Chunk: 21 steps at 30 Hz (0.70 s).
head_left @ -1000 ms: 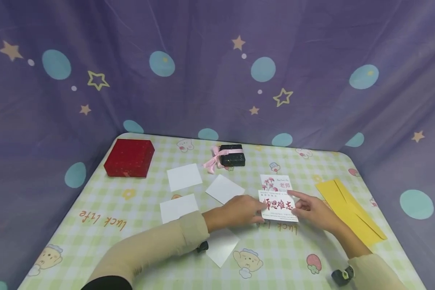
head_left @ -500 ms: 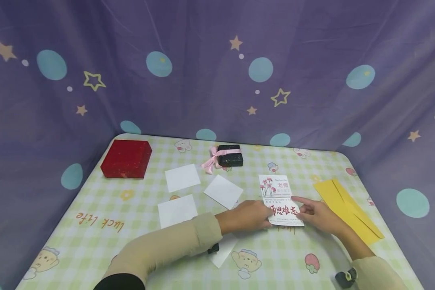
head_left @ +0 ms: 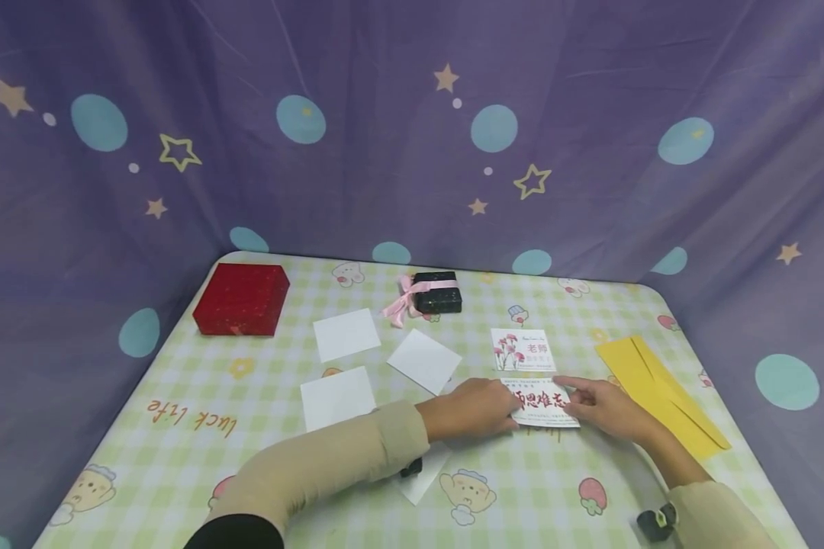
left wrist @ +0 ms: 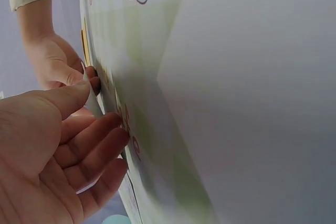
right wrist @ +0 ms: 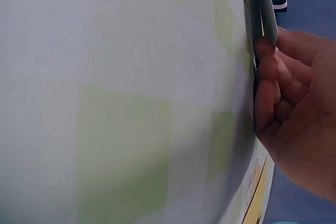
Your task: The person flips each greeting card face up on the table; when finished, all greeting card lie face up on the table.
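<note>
Both hands hold one white card with red Chinese lettering [head_left: 541, 401] low over the checked tablecloth. My left hand [head_left: 477, 409] pinches its left edge; in the left wrist view the thumb lies on one face and the fingers curl behind. At the right edge my right hand [head_left: 604, 408] pinches it between thumb and fingers, as the right wrist view also shows for this hand [right wrist: 299, 87]. Just beyond it lies a second card with pink flowers [head_left: 523, 351], a narrow strip of cloth showing between the two.
Several blank white cards [head_left: 346, 335] lie left of the hands, one partly under the left forearm. A yellow envelope [head_left: 662, 396] lies to the right. At the back are a red box [head_left: 242, 299] and a black box with pink ribbon [head_left: 438, 293].
Both hands have drawn the lettered card towards the near side and slightly right. It overlapped the flower card before; now that card shows whole behind it.
</note>
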Tool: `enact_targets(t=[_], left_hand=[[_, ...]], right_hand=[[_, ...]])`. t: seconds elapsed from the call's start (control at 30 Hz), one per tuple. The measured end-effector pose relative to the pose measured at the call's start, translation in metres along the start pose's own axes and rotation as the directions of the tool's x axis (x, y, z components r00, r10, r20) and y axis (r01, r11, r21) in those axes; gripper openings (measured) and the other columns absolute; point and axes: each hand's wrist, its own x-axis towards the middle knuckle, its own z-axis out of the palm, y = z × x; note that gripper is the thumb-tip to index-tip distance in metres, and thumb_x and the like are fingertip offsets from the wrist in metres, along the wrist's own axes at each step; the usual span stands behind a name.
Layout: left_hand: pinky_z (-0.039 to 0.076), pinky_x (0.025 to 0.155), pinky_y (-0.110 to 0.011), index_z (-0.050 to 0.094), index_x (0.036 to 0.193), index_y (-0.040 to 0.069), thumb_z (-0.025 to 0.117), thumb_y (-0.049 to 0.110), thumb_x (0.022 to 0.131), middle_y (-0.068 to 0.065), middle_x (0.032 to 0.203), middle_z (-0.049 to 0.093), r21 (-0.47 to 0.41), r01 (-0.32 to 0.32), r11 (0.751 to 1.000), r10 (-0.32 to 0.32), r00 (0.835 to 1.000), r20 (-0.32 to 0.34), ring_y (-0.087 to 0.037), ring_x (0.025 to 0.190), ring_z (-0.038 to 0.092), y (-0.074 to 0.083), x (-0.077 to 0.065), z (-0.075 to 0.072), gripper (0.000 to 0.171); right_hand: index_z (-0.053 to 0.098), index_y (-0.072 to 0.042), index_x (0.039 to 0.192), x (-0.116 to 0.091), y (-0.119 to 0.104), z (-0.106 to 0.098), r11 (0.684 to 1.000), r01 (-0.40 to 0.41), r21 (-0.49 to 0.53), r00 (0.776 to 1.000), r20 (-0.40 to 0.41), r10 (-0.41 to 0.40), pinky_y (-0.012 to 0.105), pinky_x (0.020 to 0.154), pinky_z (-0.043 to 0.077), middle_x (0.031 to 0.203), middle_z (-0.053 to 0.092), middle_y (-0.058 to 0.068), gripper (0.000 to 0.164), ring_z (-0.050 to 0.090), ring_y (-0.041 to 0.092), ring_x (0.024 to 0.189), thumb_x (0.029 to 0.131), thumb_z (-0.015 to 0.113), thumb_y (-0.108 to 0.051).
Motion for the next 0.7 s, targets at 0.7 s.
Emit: enact_targets(t=[0.7], left_hand=[[0.052,0.07,-0.021,0.074,0.102,0.024,0.065,0.041,0.098,0.007,0.099,0.069,0.134,0.035,0.99,-0.042,0.998,0.05,-0.006,0.082,0.061,0.0092,0.0028,-0.0007,0.02]], right_hand=[[0.068,-0.013,0.134,0.0032,-0.0039,0.0008,0.991,-0.065,-0.115,0.997,-0.059,0.058,0.021,0.048,0.034,0.06,0.041,-0.009,0.042,0.032,0.001,0.05,0.093,0.073,-0.023]])
